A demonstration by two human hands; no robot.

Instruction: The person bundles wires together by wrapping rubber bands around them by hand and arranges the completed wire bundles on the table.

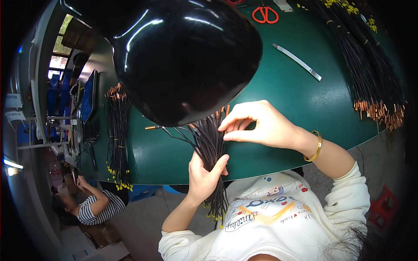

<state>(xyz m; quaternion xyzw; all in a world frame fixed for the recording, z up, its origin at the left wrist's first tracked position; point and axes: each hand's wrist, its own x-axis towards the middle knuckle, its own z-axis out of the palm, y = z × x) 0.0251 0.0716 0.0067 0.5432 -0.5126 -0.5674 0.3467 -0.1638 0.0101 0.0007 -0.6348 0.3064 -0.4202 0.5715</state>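
Observation:
A bundle of thin black cables (pixel 208 145) with copper-coloured upper ends and yellow lower tips stands upright at the table's front edge. My left hand (pixel 204 177) is wrapped round its lower middle, thumb across the front. My right hand (pixel 263 124), a gold bangle on its wrist, pinches thumb and index finger at the bundle's right side, just below the copper ends, on a cable there. A few cables splay out to the left, one ending in a copper tip (pixel 150 127). A glossy black lamp head (pixel 191 61) hides part of the bundle's top.
Similar cable bundles lie at the left (pixel 117 135) and the far right (pixel 370 74) of the green table (pixel 287 100). Red-handled scissors (pixel 265 15) and silver tweezers (pixel 298 62) lie beyond my right hand. A person in a striped top (pixel 102 208) sits at left; a red stool (pixel 384 206) stands at right.

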